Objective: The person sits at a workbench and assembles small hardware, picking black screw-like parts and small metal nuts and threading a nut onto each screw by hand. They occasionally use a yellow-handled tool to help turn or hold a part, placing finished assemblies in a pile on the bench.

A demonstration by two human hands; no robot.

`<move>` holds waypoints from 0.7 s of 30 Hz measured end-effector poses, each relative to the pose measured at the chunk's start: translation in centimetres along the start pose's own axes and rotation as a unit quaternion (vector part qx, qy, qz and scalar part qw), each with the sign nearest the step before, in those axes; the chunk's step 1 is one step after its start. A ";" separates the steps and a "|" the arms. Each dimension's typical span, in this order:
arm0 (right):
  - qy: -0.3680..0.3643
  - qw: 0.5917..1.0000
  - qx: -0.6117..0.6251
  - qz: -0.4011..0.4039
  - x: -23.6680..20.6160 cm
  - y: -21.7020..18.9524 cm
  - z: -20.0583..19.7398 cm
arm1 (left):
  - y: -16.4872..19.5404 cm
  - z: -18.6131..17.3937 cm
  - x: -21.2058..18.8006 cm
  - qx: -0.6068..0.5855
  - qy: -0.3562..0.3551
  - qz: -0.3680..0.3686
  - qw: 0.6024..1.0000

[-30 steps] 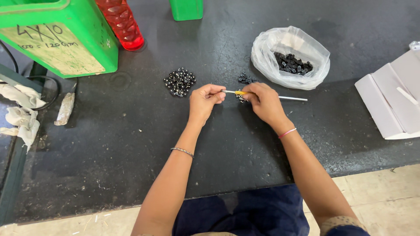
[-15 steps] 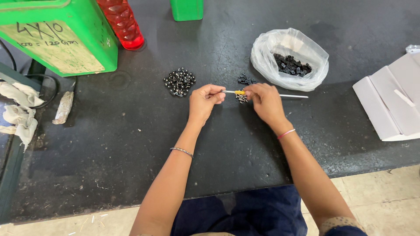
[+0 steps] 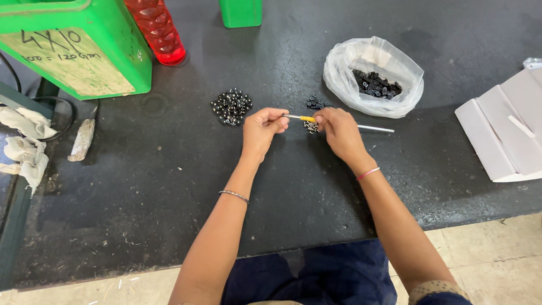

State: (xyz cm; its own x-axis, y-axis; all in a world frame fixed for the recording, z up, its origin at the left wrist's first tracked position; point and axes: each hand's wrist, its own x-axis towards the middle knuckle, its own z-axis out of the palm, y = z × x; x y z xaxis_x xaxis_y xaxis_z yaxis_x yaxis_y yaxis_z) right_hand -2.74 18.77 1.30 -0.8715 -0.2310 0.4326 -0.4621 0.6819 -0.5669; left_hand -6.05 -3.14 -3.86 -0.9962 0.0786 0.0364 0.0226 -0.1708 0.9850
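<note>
Surface: black worktable [image 3: 169, 186], scuffed; pale floor below its near edge.
Bag: clear plastic bag [image 3: 372, 76] beyond the right fingers, holding small black parts.
Bins: green bin [image 3: 73, 45] far left of the fingers; red bottle [image 3: 158, 31] beside it.
Pile: shiny beads [image 3: 231, 106] just left of the left fingers.
Rod: thin rod [image 3: 333, 123] with yellow band, between both hands.
Left hand [image 3: 261, 131]: fingers pinched at the rod's tip.
Right hand [image 3: 339, 133]: fingers clenched around the rod.

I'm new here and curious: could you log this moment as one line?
left hand: pinches rod tip | right hand: grips thin metal rod | beside: black parts pile, plastic bag
</note>
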 end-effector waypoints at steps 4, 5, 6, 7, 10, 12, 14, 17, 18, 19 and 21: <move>0.029 0.994 0.103 0.006 -0.1 -1.3 -0.1 | -0.3 0.6 -0.2 0.057 -0.026 0.057 0.996; 0.027 0.996 0.078 0.027 0.0 -1.7 -0.1 | -0.4 0.8 -0.2 0.071 -0.016 0.046 0.996; 0.024 0.997 0.053 0.048 0.1 -2.0 -0.2 | -0.4 1.2 -0.3 0.084 -0.006 0.034 0.996; 0.038 0.997 0.049 0.049 0.1 -2.3 -0.3 | -0.3 1.3 -0.5 0.099 0.003 0.021 0.995; 0.065 0.995 0.048 0.066 0.3 -2.4 -0.7 | 0.3 0.8 -0.5 0.028 -0.007 0.002 1.000; 0.046 0.992 0.054 0.101 0.1 -2.1 -1.3 | 0.6 0.6 -0.5 -0.005 -0.014 -0.002 1.000; 0.044 0.998 -0.004 0.046 0.1 -1.9 -1.3 | 0.8 0.2 -0.3 -0.040 -0.014 -0.017 0.999; 0.060 0.997 -0.035 -0.014 0.2 -1.7 -0.9 | 1.0 -0.7 0.2 -0.097 -0.007 -0.050 0.994; 0.069 0.996 -0.036 -0.030 0.3 -1.7 -0.7 | 1.0 -1.0 0.4 -0.117 -0.006 -0.059 0.991; 0.069 0.997 -0.021 -0.022 0.2 -1.8 -0.6 | 1.0 -1.2 0.4 -0.138 -0.006 -0.068 0.988; 0.068 0.998 0.008 -0.006 0.1 -2.0 -0.5 | 0.9 -1.4 0.5 -0.144 -0.012 -0.070 0.987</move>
State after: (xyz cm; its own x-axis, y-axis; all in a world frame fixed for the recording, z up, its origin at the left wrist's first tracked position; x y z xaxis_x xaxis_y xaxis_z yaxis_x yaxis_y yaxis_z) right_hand -1.77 17.72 2.82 -0.8364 -0.1422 0.5294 -0.4756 0.6684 -0.5719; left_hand -6.64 -4.63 -3.19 -0.9857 0.1431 -0.0885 -0.1424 -0.4286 0.8922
